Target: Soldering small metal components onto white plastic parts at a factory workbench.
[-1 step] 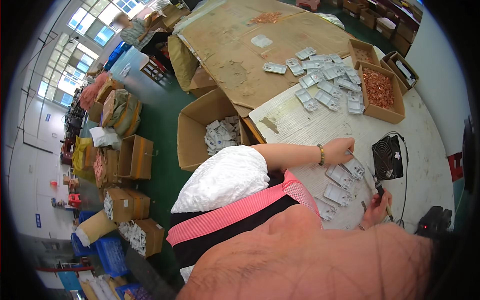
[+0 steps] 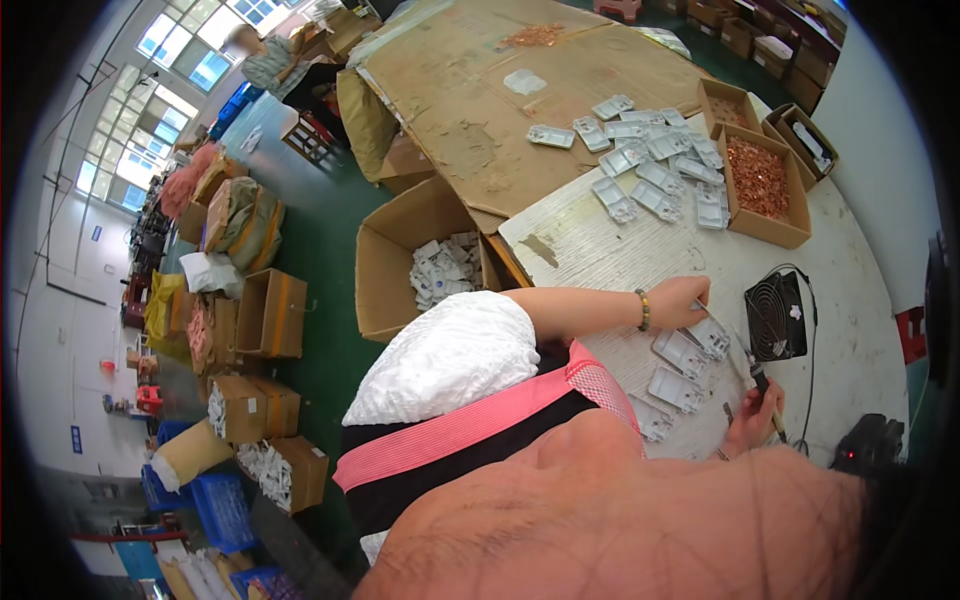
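Observation:
My left hand (image 2: 682, 301), with a beaded bracelet at the wrist, is closed in a pinch above the farthest case of a short row of white plastic cases (image 2: 676, 389). What its fingertips hold is too small to make out. Closer to me on the right, my right hand (image 2: 752, 424) is wrapped round a soldering iron (image 2: 760, 380) with a black grip. The iron points away from me, just right of the row. The cases lie open side up, with small fittings inside.
More white cases (image 2: 660, 175) lie spread farther back, beside a carton of small copper-coloured parts (image 2: 758, 180). A black fan (image 2: 775, 315) with a cable stands right of my left hand. A carton of white pieces (image 2: 385, 262) sits left of the table. Another person (image 2: 275, 65) sits far left.

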Tool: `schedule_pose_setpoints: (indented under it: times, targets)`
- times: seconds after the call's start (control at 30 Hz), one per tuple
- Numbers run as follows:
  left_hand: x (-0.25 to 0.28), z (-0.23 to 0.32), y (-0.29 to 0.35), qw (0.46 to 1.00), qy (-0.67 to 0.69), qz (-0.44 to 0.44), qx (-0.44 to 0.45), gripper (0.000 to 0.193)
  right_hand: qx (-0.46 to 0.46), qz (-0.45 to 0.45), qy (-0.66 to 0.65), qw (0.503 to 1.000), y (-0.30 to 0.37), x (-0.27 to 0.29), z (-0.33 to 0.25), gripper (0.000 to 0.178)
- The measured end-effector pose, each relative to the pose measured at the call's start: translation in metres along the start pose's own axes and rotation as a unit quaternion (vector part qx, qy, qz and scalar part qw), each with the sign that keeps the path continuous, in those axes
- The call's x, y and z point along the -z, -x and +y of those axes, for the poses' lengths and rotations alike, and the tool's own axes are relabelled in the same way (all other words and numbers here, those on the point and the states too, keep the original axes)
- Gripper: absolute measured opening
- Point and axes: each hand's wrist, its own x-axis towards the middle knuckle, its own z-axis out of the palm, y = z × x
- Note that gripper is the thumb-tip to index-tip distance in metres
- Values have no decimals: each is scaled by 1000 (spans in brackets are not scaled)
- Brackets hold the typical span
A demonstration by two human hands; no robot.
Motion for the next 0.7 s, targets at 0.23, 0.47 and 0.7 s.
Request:
schedule_pose_setpoints:
  times: [0.23,0.47,0.7]
  targets:
    - [0,1,1,1000,3,-2,7,21,0,12,-6,1000,1,-1,0,21]
    - [0,0,1,999,1,15,-28,21,-13,-6,1,1000,-1,3,1,21]
    - [0,1,0,1000,-9,-1,-13,21,-10,-1,0,1000,-1,3,1,22]
